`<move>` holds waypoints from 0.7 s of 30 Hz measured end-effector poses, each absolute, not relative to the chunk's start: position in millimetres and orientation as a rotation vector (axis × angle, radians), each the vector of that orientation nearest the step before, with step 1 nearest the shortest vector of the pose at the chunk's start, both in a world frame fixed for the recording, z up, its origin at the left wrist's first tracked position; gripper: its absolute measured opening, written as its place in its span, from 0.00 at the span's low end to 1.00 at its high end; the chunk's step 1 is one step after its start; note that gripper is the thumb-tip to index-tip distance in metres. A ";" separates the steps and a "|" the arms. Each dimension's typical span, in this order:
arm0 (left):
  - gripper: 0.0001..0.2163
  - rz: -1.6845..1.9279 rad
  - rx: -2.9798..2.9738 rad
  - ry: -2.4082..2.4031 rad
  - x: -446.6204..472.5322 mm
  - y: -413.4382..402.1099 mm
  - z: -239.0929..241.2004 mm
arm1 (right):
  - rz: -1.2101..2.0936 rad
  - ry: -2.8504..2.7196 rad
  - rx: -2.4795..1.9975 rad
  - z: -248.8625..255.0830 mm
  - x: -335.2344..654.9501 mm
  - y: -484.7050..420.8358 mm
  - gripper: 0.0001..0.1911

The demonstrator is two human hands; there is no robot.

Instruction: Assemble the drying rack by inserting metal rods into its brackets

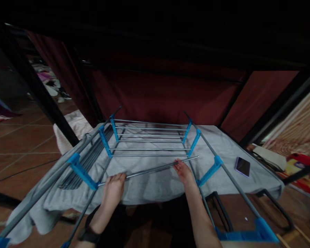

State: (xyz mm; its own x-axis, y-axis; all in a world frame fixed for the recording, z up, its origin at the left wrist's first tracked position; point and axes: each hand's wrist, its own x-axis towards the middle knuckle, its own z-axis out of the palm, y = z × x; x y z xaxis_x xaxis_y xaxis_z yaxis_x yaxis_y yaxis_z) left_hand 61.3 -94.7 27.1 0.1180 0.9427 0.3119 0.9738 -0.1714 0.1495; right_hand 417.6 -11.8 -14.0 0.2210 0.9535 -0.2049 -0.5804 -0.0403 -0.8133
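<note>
A thin grey metal tube (147,171) lies slantwise across the near part of a rack frame made of metal tubes and blue plastic connectors. My left hand (115,186) is closed round the tube near its left end, which meets the left blue connector (84,172); whether it is seated there I cannot tell. With the fingers of my right hand (183,170) I grip the tube near its right end. That end sticks up free, short of the right blue connector (210,170). Farther back, several crossbars (150,141) span the frame between blue connectors.
Several loose tubes (90,158) lie bundled at the left on the grey cloth (144,193). A phone (243,166) rests on the cloth at the right. Dark posts (38,82) and a red curtain (165,96) stand around. Black metal handles (222,210) are low at the right.
</note>
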 end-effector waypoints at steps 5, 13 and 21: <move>0.18 -0.486 -2.209 -1.959 70.6 -61.5 28.3 | 1.325 -0.411 -1.022 -30.3 427.5 8.6 0.07; 0.15 -0.541 -2.093 -2.008 83.6 -28.1 24.8 | 1.307 -0.246 -1.039 -43.3 436.0 13.3 0.03; 0.15 -0.657 -2.190 -1.978 95.4 -22.9 1.1 | 1.319 -0.297 -1.036 -46.1 415.9 13.2 0.03</move>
